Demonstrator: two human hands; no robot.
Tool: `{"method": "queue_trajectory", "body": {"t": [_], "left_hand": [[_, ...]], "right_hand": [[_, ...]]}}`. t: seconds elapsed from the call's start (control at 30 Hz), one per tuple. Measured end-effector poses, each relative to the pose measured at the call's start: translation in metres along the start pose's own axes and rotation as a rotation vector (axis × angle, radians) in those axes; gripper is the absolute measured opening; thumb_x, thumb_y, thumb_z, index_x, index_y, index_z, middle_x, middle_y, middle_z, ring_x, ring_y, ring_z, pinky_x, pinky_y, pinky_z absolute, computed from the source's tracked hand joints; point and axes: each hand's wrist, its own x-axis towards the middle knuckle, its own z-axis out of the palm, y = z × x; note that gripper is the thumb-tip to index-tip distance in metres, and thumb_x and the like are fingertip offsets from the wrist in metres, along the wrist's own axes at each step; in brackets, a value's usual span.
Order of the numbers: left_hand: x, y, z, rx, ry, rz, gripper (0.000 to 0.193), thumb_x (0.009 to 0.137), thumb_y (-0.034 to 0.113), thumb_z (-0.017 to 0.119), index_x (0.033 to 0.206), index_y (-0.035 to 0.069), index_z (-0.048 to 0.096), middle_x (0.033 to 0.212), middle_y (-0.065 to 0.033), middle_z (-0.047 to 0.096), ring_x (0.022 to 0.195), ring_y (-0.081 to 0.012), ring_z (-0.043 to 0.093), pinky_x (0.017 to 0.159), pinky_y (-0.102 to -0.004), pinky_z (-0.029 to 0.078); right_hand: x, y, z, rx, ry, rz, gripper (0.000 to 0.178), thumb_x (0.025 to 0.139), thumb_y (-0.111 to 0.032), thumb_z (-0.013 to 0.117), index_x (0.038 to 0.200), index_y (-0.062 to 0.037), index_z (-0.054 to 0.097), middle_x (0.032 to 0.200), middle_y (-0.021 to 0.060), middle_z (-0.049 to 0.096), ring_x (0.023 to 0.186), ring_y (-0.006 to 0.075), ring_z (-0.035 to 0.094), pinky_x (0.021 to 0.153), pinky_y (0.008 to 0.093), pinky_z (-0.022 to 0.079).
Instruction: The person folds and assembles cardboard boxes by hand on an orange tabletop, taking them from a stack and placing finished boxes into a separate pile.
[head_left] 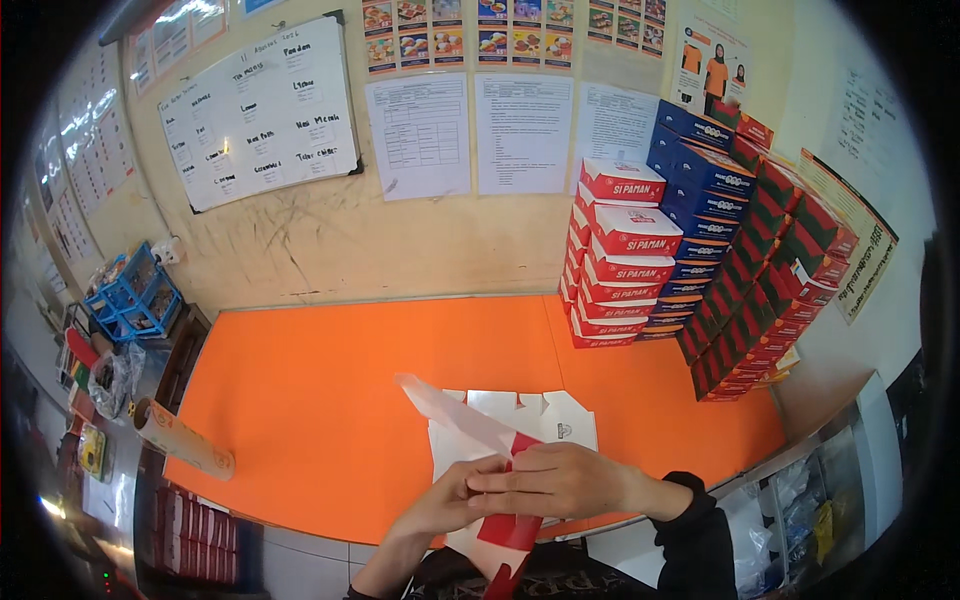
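A flat, unfolded red-and-white cardboard box blank (500, 425) lies at the near edge of the orange table (330, 400), one flap raised toward the left. My right hand (560, 480) rests across its red part, fingers pressed down on a fold. From below, my left hand (445, 500) meets it, its fingers pinching the same fold beside the right hand. More white flat blanks (560, 415) lie under it.
Stacks of folded red-and-white boxes (620, 250), blue boxes (700, 190) and red-green boxes (770, 280) stand at the back right against the wall. A cardboard tube (180, 440) lies at the table's left edge. A blue basket (135, 295) sits far left. A whiteboard (260, 110) hangs on the wall.
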Motion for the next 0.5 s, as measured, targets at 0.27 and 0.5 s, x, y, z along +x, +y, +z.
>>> {"method": "queue_trajectory", "body": {"t": [0.27, 0.5], "left_hand": [[0.022, -0.013, 0.013, -0.722, 0.674, 0.191, 0.030, 0.092, 0.010, 0.048, 0.122, 0.007, 0.043, 0.103, -0.0061, 0.061, 0.089, -0.0141, 0.062, 0.076, -0.0311, 0.053], [0.035, 0.008, 0.043, 0.339, 0.923, 0.302, 0.034, 0.087, 0.017, 0.055, 0.119, 0.008, 0.049, 0.116, -0.0120, 0.056, 0.093, -0.0249, 0.063, 0.077, -0.0340, 0.052]], "right_hand": [[-0.029, -0.002, 0.017, -0.084, 0.316, 0.152, 0.032, 0.069, -0.025, 0.076, 0.099, -0.0197, 0.067, 0.110, 0.0048, 0.059, 0.072, 0.0171, 0.059, 0.059, 0.0254, 0.049], [-0.010, 0.010, 0.020, -0.079, 0.847, 0.615, 0.015, 0.067, 0.003, 0.069, 0.082, -0.0006, 0.067, 0.070, 0.0042, 0.063, 0.056, 0.0161, 0.057, 0.046, 0.0266, 0.044]]}}
